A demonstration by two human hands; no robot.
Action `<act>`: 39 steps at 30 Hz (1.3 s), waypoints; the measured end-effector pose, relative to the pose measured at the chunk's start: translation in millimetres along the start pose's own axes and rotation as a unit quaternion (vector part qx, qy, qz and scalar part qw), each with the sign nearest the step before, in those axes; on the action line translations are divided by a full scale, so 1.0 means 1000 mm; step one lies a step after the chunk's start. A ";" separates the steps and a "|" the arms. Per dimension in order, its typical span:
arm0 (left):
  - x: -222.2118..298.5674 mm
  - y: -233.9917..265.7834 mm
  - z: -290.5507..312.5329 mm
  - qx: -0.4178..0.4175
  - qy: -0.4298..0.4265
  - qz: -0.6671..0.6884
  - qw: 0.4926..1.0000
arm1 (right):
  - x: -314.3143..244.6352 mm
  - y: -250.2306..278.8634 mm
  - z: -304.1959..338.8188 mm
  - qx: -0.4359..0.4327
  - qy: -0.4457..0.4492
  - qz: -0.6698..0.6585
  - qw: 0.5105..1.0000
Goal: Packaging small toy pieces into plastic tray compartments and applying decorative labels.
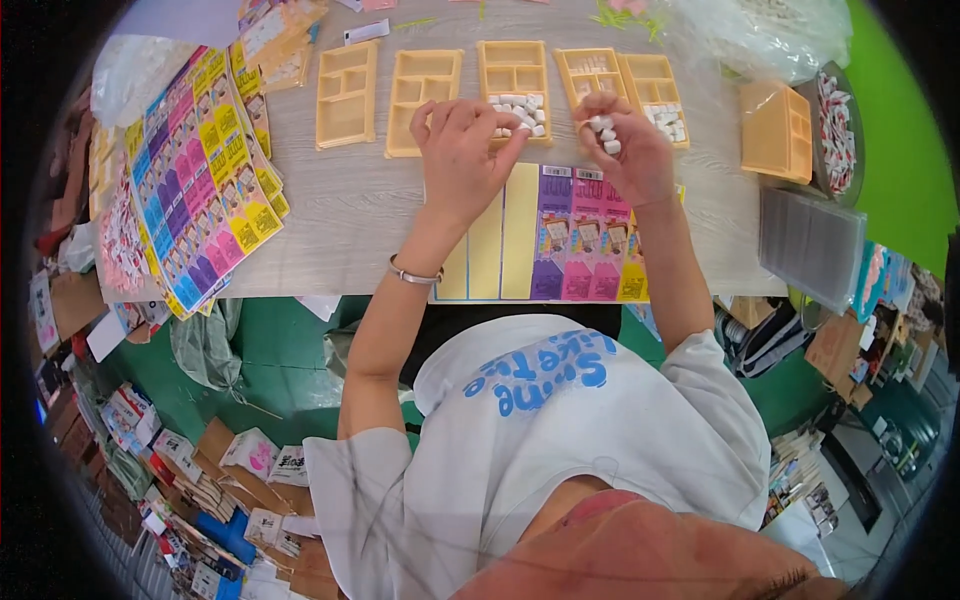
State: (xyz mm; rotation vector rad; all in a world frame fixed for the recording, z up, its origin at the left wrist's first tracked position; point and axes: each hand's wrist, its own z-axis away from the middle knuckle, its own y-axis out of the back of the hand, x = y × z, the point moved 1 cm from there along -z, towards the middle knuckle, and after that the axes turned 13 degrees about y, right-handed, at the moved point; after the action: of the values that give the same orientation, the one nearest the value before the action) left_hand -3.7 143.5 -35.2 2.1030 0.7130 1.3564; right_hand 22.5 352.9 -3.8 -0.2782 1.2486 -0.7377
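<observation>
My left hand [464, 155] is over the lower part of a cream compartment tray [515, 50], with thumb and index finger pinched at a small white block [523, 127]. More loose white blocks [537, 115] lie in that tray's large compartment. To the right, my right hand [640, 160] is turned partly palm up, its fingers curled around several small white blocks [606, 133]. Beside it are two more cream trays, one [588, 56] partly hidden by my fingers, the other [652, 68] with white blocks in its lower compartment.
Two cream trays [345, 105] [420, 100] stand left of my hands. Printed colour sheets [590, 235] lie under my forearms; more printed sheets [205, 180] are stacked at left. At right are upright cream trays [775, 130], a bowl of small packets [838, 130] and clear plastic containers [812, 235].
</observation>
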 end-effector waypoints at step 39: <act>-0.032 -0.020 -0.033 -0.182 -0.192 0.054 0.963 | 0.045 -0.004 -0.019 -0.133 0.477 0.715 0.494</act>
State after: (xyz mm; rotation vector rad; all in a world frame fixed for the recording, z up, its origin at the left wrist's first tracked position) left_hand -48.8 140.7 -57.4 2.0344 0.1748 0.9927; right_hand 8.6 324.5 -41.7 1.0690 2.0241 0.9941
